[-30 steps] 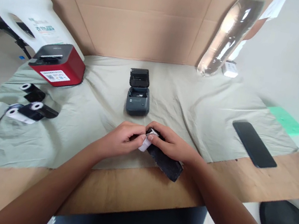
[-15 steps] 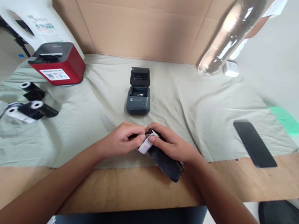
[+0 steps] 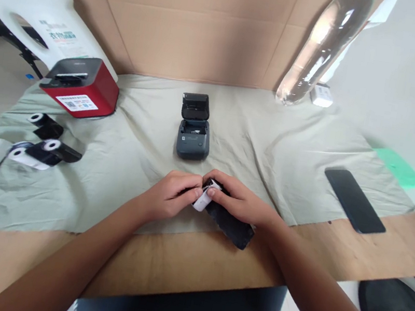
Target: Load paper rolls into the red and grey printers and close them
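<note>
Working a white paper roll (image 3: pixel 200 200) free of its black wrapper (image 3: pixel 229 223), we have both hands closed on it at the near edge of the grey cloth (image 3: pixel 132 154): our left hand (image 3: pixel 170 194) pinches the roll's end while our right hand (image 3: pixel 238 200) holds the wrapper down. We judge this the unwrapping step; what follows likely calls for a steady pull along the wrapper. At 12 o'clock stands the small printer (image 3: pixel 194 131) with its lid open, a phone (image 3: pixel 354 201) at 3 o'clock, spare rolls (image 3: pixel 46 143) at 9 o'clock.
</note>
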Demonstrator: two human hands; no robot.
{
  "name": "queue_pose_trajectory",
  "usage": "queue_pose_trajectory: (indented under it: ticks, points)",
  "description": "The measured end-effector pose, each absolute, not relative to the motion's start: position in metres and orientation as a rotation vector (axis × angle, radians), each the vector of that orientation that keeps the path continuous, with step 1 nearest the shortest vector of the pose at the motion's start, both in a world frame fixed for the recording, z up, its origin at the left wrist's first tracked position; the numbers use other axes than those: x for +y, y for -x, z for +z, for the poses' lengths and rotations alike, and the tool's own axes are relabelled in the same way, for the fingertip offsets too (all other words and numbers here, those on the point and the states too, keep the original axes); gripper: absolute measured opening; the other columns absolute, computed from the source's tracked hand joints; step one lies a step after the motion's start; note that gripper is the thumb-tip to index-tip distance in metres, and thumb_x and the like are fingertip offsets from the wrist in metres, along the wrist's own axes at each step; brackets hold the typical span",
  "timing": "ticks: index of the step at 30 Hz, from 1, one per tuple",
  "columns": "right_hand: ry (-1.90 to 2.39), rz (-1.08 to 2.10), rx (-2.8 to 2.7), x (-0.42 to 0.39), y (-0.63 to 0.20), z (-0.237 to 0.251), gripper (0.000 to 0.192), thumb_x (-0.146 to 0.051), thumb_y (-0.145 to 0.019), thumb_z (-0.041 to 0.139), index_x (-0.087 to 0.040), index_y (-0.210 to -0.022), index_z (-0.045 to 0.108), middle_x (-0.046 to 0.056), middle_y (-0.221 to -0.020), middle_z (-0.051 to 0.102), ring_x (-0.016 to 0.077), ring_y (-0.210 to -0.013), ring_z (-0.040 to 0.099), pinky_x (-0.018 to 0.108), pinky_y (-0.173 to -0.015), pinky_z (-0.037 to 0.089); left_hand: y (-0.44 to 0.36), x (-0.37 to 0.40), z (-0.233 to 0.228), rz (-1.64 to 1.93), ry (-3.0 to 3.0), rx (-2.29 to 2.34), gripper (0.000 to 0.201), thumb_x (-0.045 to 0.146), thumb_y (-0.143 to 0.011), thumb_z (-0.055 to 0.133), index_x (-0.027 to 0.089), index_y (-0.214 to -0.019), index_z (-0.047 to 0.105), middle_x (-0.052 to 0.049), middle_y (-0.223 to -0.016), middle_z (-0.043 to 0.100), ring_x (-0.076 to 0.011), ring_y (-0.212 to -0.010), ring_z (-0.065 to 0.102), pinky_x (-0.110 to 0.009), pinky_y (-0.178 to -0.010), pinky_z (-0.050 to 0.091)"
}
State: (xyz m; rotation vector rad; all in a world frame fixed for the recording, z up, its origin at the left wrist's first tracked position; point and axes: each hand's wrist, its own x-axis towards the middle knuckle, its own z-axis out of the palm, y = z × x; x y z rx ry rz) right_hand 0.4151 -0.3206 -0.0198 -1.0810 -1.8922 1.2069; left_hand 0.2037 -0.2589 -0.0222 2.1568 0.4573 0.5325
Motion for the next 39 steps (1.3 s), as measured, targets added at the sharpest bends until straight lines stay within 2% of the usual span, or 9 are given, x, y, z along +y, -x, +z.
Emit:
queue_pose_trajectory:
  ticks: [3,6,9,12,19,32,39]
  points:
    - [1.1,1.2,-1.901,-0.321,-0.414,-0.02,0.025,-0.038,-0.1,0.046,-0.018,-0.112,0.056,0.005,-0.101,0.064,0.0175,-0.092,0.058,0.032,-0.085,0.045,-0.201,-0.258,-0.022,0.59,-2.28,0.482,0.035,0.045,-0.096,0.047,0.019,-0.073,0.044,0.003,-0.066,0.046,-0.0098,-0.059,0.04,-0.024,-0.057,0.031]
    - [1.107,1.199,-1.932,-0.321,-0.412,-0.019,0.024,-0.037,-0.101,0.046,-0.019,-0.114,0.056,0.004,-0.102,0.066,0.017,-0.09,0.059,0.031,-0.084,0.046,-0.2,-0.259,-0.018,0.547,-2.433,0.534,0.032,0.039,-0.094,0.055,0.018,-0.072,0.044,0.004,-0.065,0.047,-0.009,-0.059,0.041,-0.024,-0.058,0.03]
    - [1.153,1.163,-1.974,-0.321,-0.412,-0.019,0.024,-0.036,-0.101,0.045,-0.018,-0.114,0.055,0.003,-0.096,0.066,0.0162,-0.084,0.058,0.03,-0.08,0.045,-0.2,-0.259,-0.014,0.472,-2.553,0.442,0.023,0.029,-0.096,0.049,0.018,-0.076,0.05,0.003,-0.069,0.053,-0.0096,-0.063,0.047,-0.024,-0.061,0.033]
    - [1.2,1.131,-1.998,-0.321,-0.412,-0.019,0.024,-0.037,-0.101,0.044,-0.018,-0.114,0.054,0.003,-0.091,0.065,0.0162,-0.081,0.057,0.03,-0.078,0.045,-0.199,-0.259,-0.012,0.459,-2.628,0.429,0.022,0.024,-0.097,0.045,0.018,-0.077,0.052,0.003,-0.068,0.052,-0.0097,-0.062,0.046,-0.025,-0.061,0.033]
    - [1.173,1.199,-1.972,-0.321,-0.414,-0.02,0.024,-0.037,-0.101,0.045,-0.019,-0.112,0.055,0.003,-0.093,0.063,0.0168,-0.085,0.056,0.032,-0.082,0.044,-0.203,-0.257,-0.019,0.497,-2.357,0.462,0.025,0.018,-0.093,0.048,0.017,-0.068,0.046,0.006,-0.062,0.043,-0.0066,-0.056,0.039,-0.021,-0.056,0.03]
    - [1.031,1.32,-1.85,-0.318,-0.415,-0.023,0.023,-0.038,-0.1,0.047,-0.019,-0.109,0.056,0.003,-0.098,0.061,0.0157,-0.091,0.055,0.03,-0.086,0.043,-0.205,-0.261,-0.033,0.619,-1.995,0.482,0.029,0.022,-0.094,0.048,0.017,-0.066,0.048,0.005,-0.059,0.047,-0.0068,-0.055,0.041,-0.02,-0.053,0.033]
    - [1.116,1.194,-1.89,-0.32,-0.412,-0.023,0.024,-0.039,-0.099,0.048,-0.018,-0.109,0.057,0.002,-0.092,0.062,0.0151,-0.083,0.056,0.029,-0.077,0.043,-0.205,-0.26,-0.033,0.683,-2.089,0.426,0.027,0.02,-0.094,0.048,0.017,-0.068,0.047,0.005,-0.062,0.047,-0.0066,-0.057,0.042,-0.02,-0.056,0.034]
